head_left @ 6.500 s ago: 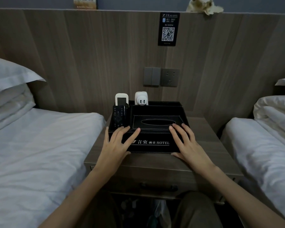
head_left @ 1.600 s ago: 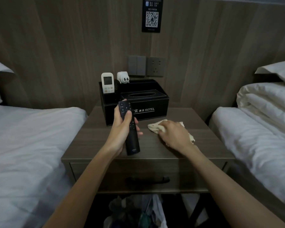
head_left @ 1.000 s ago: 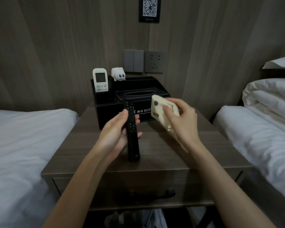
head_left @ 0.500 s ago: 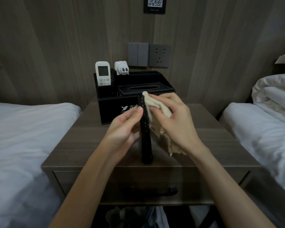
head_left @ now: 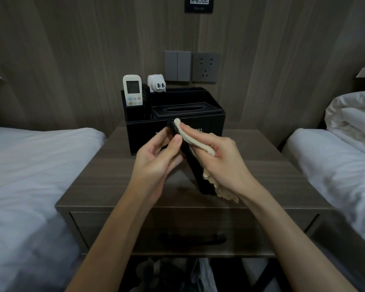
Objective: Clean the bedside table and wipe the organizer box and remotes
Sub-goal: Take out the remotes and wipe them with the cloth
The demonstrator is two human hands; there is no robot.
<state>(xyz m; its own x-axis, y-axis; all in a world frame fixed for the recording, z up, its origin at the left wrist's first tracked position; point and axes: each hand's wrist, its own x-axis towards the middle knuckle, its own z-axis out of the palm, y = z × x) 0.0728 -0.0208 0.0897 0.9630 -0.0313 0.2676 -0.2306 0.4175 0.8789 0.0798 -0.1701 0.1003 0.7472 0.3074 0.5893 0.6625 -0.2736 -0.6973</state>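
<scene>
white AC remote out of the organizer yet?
No, the white remote stands in the organizer box left compartment.

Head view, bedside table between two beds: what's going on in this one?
A person is wiping a black remote. The left hand grips it while the right hand presses a cream cloth against it, above the bedside table. A white remote stands in the black organizer box.

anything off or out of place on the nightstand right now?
Nothing stands out. The black remote is out of the organizer box only because the left hand holds it while the right hand wipes it with the cloth. The white remote and plug adapter sit upright in the box.
</scene>
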